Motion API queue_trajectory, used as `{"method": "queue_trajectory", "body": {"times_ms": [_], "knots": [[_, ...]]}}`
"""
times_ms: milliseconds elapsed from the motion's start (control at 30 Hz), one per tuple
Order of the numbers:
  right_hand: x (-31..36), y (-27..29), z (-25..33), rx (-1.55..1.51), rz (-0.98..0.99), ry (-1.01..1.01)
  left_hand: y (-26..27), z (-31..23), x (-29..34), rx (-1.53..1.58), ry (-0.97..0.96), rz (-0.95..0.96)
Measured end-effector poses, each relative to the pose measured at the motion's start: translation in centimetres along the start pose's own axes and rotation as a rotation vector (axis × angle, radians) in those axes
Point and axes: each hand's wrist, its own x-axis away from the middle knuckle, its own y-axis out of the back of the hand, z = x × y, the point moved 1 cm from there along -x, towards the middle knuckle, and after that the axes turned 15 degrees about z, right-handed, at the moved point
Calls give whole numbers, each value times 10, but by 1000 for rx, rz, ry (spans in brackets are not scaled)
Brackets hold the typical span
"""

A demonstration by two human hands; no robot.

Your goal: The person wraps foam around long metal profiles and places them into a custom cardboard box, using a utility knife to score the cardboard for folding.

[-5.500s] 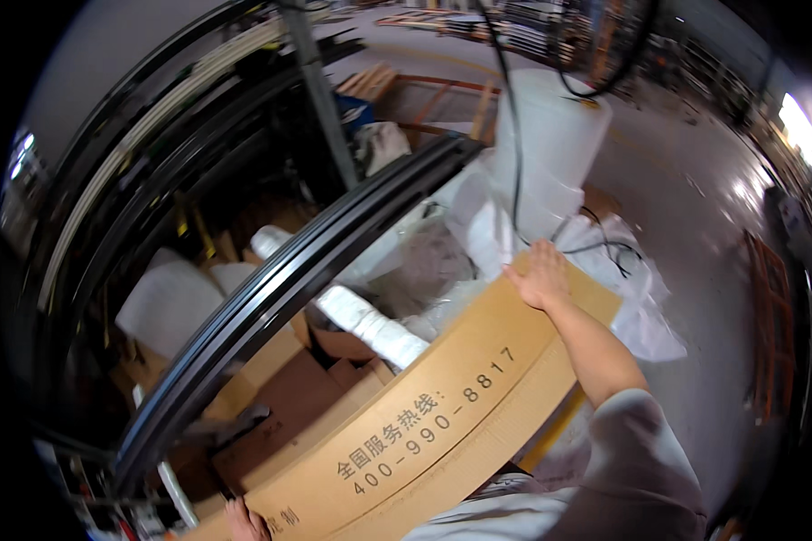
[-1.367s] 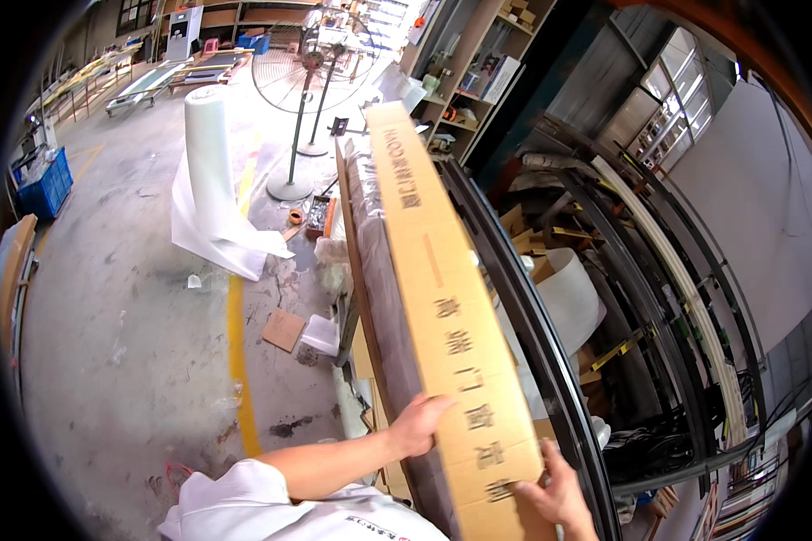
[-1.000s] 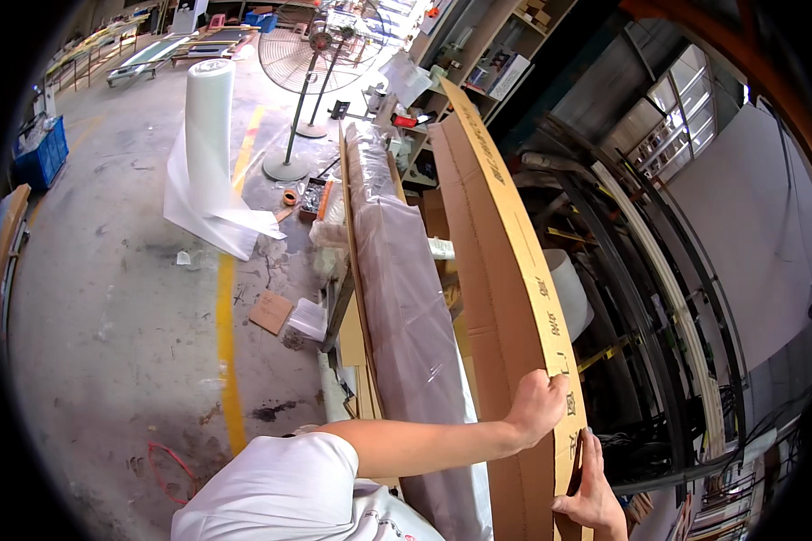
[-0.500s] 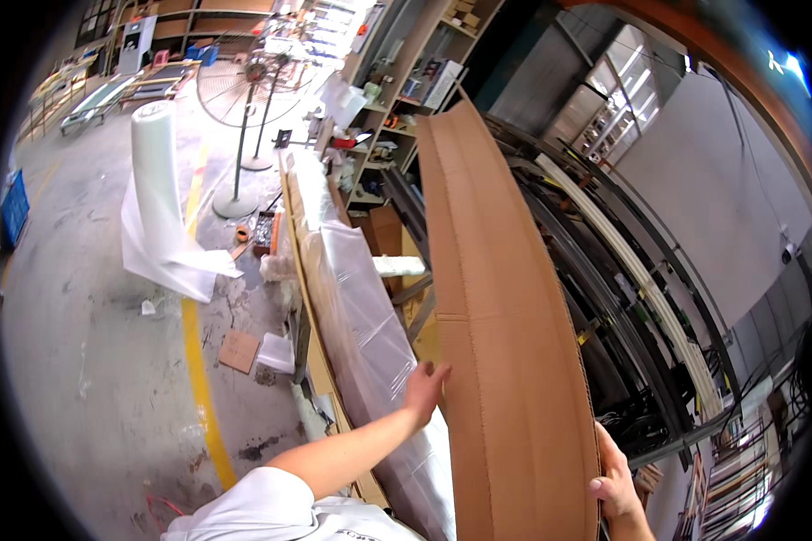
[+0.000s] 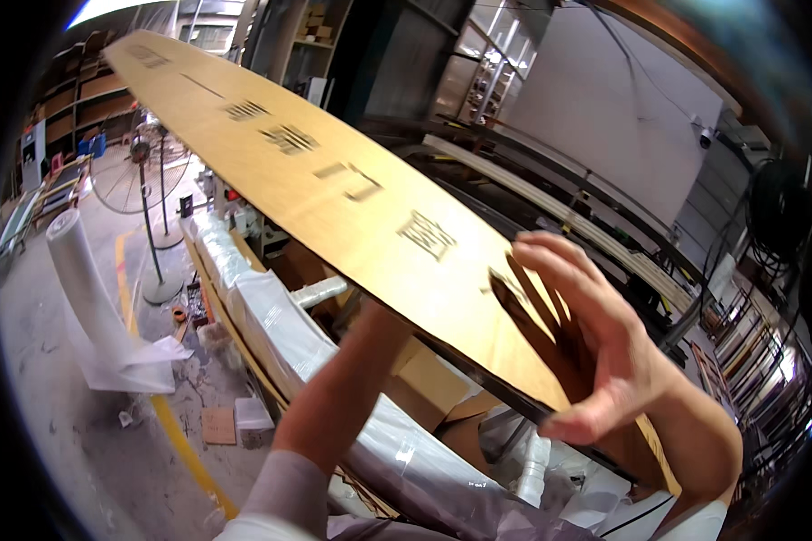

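Note:
A long cardboard sheet [image 5: 307, 194] with large dark printed characters slants across the view, from the upper left down to the lower right. My left forearm [image 5: 347, 383] passes under its near edge, and the cardboard hides that hand and its fingers. Over the sheet's lower right end is my right hand [image 5: 604, 334], its fingers stretched and apart, casting a shadow on the board. The right thumb is by the near edge; whether it touches I cannot tell. Below the sheet lies a long bundle [image 5: 284, 329] wrapped in clear plastic.
On the left, a roll of white film [image 5: 86, 279] stands on the floor beside a yellow line [image 5: 185, 451]. Behind it is a standing fan [image 5: 144, 194]. Racks with long dark profiles [image 5: 636, 243] run along the right. Opened cardboard [image 5: 429, 379] lies beneath the sheet.
The cardboard has swung from nearly upright to a leftward slant, its printed face now showing. My left hand has gone beneath it. My right hand has moved up over its face. The view has turned right.

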Motion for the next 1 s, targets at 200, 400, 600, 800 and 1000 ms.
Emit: {"method": "queue_trajectory", "body": {"times_ms": [200,400,600,800,1000], "knots": [[-11,63,0,-290,-382,305,20,-86,-139,483,-315,-31],[36,116,-3,-48,-701,-39,12,-155,-218,184,-420,223],[57,74,-43,-7,-986,3,-30,-176,-261,-184,-300,-1],[75,14,-86,-68,-1043,-191,-137,-163,-259,-901,-357,-298],[98,-16,-25,-124,-1218,-322,-114,-105,-227,-1418,-629,-197]]}}
